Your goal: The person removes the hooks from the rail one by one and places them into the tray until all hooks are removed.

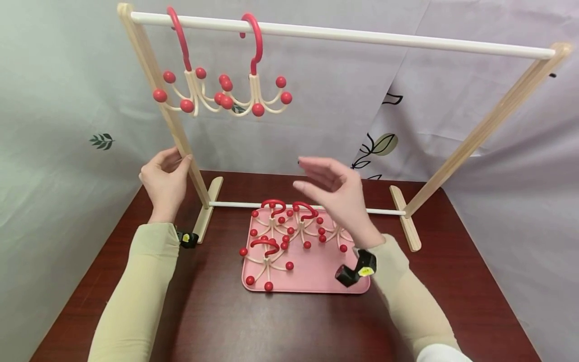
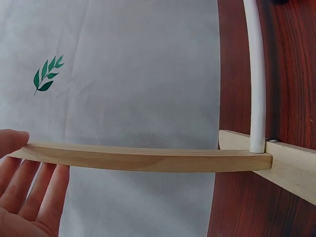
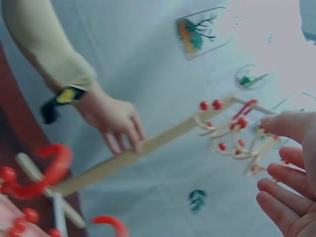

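Two red-hooked hangers (image 1: 255, 88), each branching into curved pale arms tipped with red balls, are hung near the left end of a white rail (image 1: 339, 33) on a wooden stand (image 1: 486, 125). Four more hangers (image 1: 267, 261) are set on a pink tray (image 1: 314, 276) on the dark red worktop (image 1: 280, 327): three in a row at the back, one at the front left. Yellow labels (image 1: 366, 272) are borne by the black wrist cameras (image 1: 346, 275) at both cuffs, but any print on them is too small to be read. The stand's left post (image 1: 176, 128) is held between thumb and fingers by the left hand (image 1: 166, 183), below the hung pair. The right hand (image 1: 341, 193) is raised over the tray's back right, thumb and fingers curved and well parted, with nothing held. By it the hook of the rightmost tray hanger is hidden. In the right wrist view, the hangers are blurred and the right hand is cut off by the frame; in the left wrist view, the left hand is likewise cropped. A green leaf sprig (image 1: 101, 141) is printed on the pale fabric backdrop (image 1: 316, 100).
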Available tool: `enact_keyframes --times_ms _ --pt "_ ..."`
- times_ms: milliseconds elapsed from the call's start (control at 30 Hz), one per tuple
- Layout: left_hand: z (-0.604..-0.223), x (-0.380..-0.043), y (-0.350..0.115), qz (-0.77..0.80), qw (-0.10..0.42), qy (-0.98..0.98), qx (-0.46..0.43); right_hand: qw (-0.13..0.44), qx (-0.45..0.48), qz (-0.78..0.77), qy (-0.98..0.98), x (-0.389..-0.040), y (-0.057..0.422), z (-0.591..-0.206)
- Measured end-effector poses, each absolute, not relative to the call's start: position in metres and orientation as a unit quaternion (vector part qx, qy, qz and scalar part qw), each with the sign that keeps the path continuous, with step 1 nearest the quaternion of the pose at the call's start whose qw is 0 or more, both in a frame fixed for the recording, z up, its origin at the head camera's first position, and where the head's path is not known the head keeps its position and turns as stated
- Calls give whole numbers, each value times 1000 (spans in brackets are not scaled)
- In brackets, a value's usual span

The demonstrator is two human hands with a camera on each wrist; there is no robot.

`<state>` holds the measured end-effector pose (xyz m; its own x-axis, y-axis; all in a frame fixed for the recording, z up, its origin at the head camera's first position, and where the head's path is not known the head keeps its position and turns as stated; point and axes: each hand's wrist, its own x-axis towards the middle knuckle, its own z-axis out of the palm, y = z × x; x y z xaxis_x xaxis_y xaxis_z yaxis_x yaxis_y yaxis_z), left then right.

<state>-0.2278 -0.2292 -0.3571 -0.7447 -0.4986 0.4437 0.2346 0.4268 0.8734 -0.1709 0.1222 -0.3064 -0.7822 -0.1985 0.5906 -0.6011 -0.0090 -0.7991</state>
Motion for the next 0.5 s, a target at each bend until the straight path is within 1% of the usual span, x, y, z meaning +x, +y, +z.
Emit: enact_keyframes --times_ms 233,500 --pt "-358 -226 -229 -531 348 -767 90 183 281 647 -685 -182 114 -255" --pt "-358 -228 -229 -530 353 -766 87 204 263 682 -651 -197 95 -198"
